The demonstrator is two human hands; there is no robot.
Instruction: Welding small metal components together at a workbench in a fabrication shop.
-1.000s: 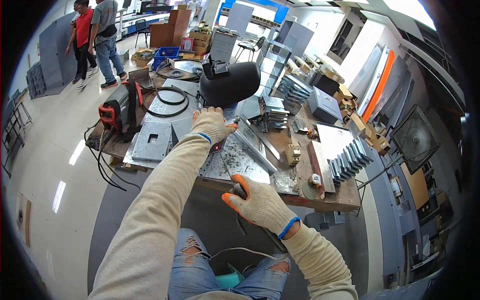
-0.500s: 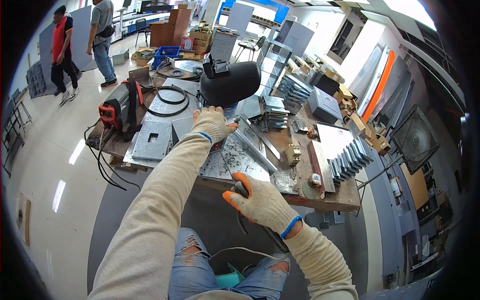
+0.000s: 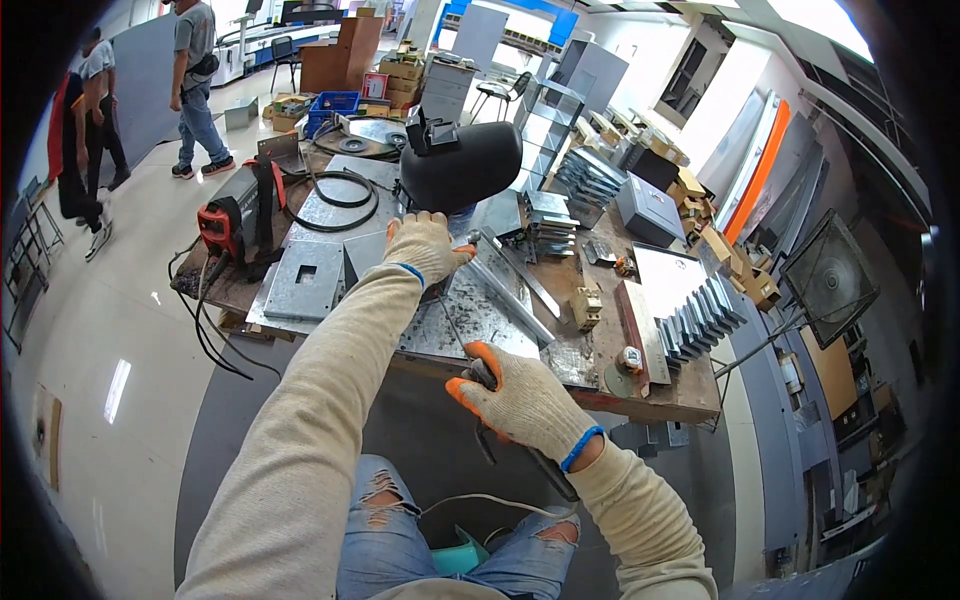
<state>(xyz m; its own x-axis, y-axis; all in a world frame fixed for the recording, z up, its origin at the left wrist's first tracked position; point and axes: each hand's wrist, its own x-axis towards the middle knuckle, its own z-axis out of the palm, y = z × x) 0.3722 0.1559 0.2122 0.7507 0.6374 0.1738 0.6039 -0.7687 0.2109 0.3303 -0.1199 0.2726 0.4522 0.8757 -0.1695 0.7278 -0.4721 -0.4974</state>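
Observation:
My left hand (image 3: 422, 248), in a cream knit glove with orange fingertips, is closed over the top of a grey sheet-metal piece (image 3: 366, 254) on the workbench. Its underside is hidden by the glove and sleeve. In my right hand (image 3: 535, 405), gloved alike, is a welding electrode holder (image 3: 483, 375), and its cable hangs toward my knee. A thin welding rod (image 3: 452, 322) runs from the holder toward the metal just below my left hand. Beyond my left fingers sits a black welding helmet (image 3: 465, 165).
Long metal strips (image 3: 515, 285) lie right of my left hand. Stacked brackets (image 3: 550, 225), a tape measure (image 3: 630, 360) and a row of metal profiles (image 3: 700, 318) stand farther right. A red welding machine (image 3: 222, 225) with black cables is at left. Several people walk beyond it.
Both my hands stay almost still. A small red glow below my left hand no longer shows. In the background, the person in red moved left, and another person now shows beside them.

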